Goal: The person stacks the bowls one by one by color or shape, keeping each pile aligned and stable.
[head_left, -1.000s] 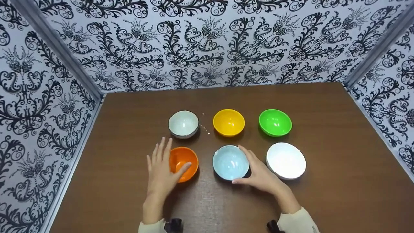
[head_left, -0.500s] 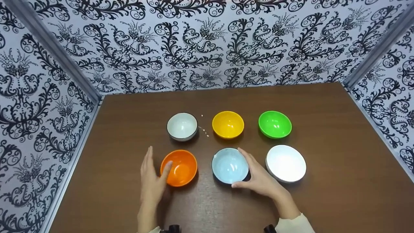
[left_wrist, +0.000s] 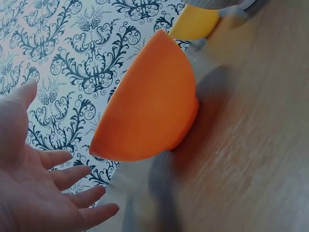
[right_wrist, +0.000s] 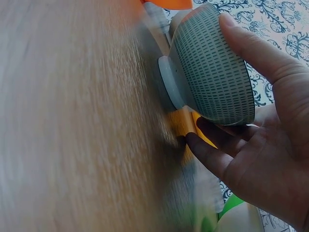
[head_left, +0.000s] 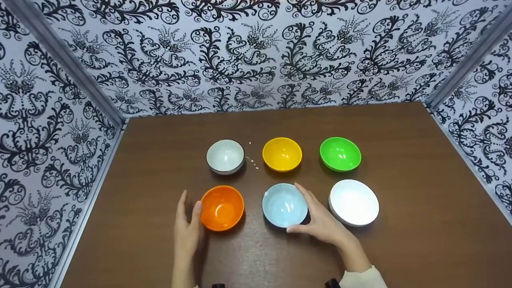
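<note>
An orange bowl (head_left: 223, 208) stands upright on the brown table. My left hand (head_left: 187, 230) is at its left side, fingers extended and thumb near the rim. In the left wrist view a gap shows between the left hand (left_wrist: 41, 183) and the orange bowl (left_wrist: 149, 104). My right hand (head_left: 326, 222) grips a light blue bowl (head_left: 285, 205) from the right, thumb at the near rim and fingers at the far right rim. Seen from the right wrist, this bowl (right_wrist: 212, 67) has a green-dashed outside and a white foot; the right hand (right_wrist: 270, 125) curls round its side.
A pale grey bowl (head_left: 225, 156), a yellow bowl (head_left: 282, 154) and a green bowl (head_left: 340, 154) form the back row. A white bowl (head_left: 354, 202) stands close to the right hand. Small white bits (head_left: 253, 162) lie between the grey and yellow bowls. Patterned walls (head_left: 256, 60) enclose the table.
My left hand has moved from over the orange bowl to its left side, and its thumb has drawn back from inside the rim. The right hand stays on the light blue bowl.
</note>
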